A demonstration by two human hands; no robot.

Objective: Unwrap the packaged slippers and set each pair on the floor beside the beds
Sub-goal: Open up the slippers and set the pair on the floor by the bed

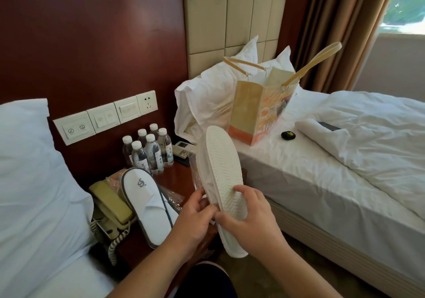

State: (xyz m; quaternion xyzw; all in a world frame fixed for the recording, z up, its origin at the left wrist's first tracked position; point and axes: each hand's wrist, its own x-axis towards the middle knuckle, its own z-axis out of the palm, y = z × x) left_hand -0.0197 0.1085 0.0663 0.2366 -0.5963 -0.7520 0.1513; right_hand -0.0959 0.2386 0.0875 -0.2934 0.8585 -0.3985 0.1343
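Note:
A pair of white slippers (222,171) stands almost upright in the air between the beds, ribbed sole facing me. My right hand (248,215) grips its lower part, thumb and fingers curled round the sole. My left hand (195,215) pinches the left edge, where clear plastic wrap (195,178) hangs behind the slippers. A second white slipper pair with grey trim and a logo (147,203) lies on the nightstand (177,178), on top of crinkled clear plastic.
The nightstand also holds several water bottles (149,150), a beige telephone (110,208) and a remote (182,150). On the right bed (322,171) stand a paper bag (259,109), pillows, a small black object (288,135) and a folded towel. The left bed's pillow (30,171) fills the left side.

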